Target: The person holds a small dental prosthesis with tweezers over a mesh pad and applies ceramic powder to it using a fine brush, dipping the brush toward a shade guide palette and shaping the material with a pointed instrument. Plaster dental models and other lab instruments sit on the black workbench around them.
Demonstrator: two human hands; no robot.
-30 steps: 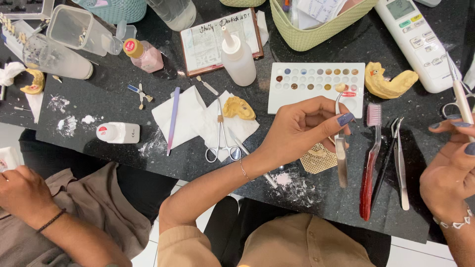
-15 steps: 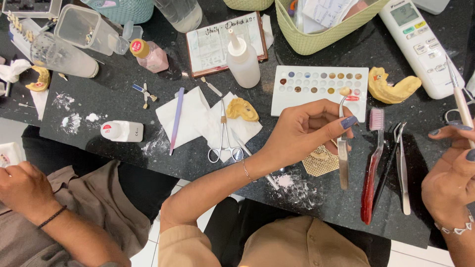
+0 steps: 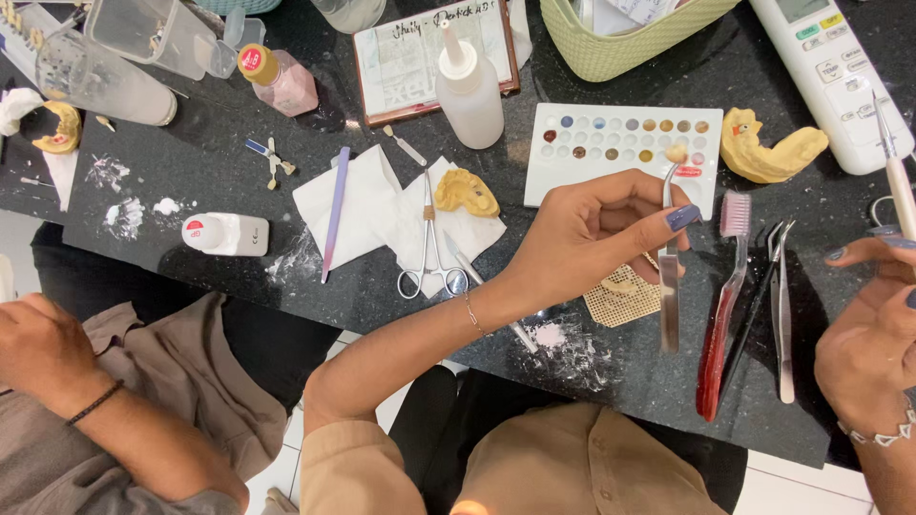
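At your 12 o'clock: white squeeze bottle [image 3: 469, 88], nozzle up. At 11: pink bottle [image 3: 280, 80] with yellow cap, round red-white label on top. At 9: small white bottle [image 3: 225, 234] lying flat, red round label. At 1–2: white remote [image 3: 832, 72], grey screen, coloured buttons. Behind squeeze bottle: handwritten card [image 3: 420, 52] in brown frame.

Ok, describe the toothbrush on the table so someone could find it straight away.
On the black stone table, look right of the white rectangular colour palette. The red-handled toothbrush with pink bristles lies lengthwise beside steel tweezers; it is the only red tool there.
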